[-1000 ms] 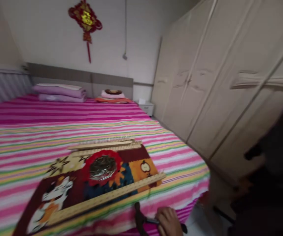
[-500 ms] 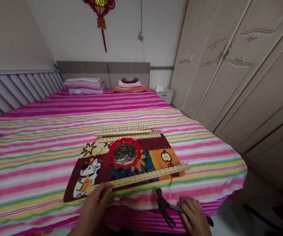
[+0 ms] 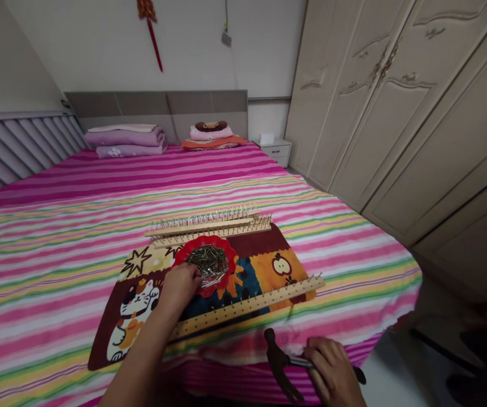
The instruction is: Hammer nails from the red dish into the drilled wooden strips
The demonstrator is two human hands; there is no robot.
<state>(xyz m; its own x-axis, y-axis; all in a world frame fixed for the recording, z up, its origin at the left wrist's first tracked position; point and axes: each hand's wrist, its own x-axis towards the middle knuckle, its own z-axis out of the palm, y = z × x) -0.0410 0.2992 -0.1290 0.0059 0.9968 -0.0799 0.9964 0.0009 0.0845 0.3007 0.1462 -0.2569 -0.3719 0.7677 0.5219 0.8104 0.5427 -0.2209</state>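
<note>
My left hand (image 3: pixel 183 280) reaches over the near left rim of a scalloped red bowl (image 3: pixel 229 250). Its fingers are drawn together at the nails (image 3: pixel 210 261) inside; the fingertips are partly hidden, so what they pinch cannot be made out. At the bed's front edge, my right hand (image 3: pixel 332 367) is wrapped around the handle of a claw hammer (image 3: pixel 277 360), whose dark head lies to the left. Between hands and bowl runs a drilled wooden strip (image 3: pixel 249 303), with nails standing in part of its holes. All but the hammer rest on or by a patterned mat (image 3: pixel 264 240).
Behind the bowl lie several wooden strips (image 3: pixel 205 227) bristling with upright nails. The striped bed (image 3: pixel 337 243) reaches back to folded purple bedding (image 3: pixel 127 138) and a pink folded pile (image 3: pixel 211 133). A cream wardrobe (image 3: pixel 353 113) stands along the right, beside a small white nightstand (image 3: pixel 278 151).
My left hand came into view at the front strip's left end, then moved forward to the nails in the bowl. My right hand keeps its hold on the hammer. The view has shifted.
</note>
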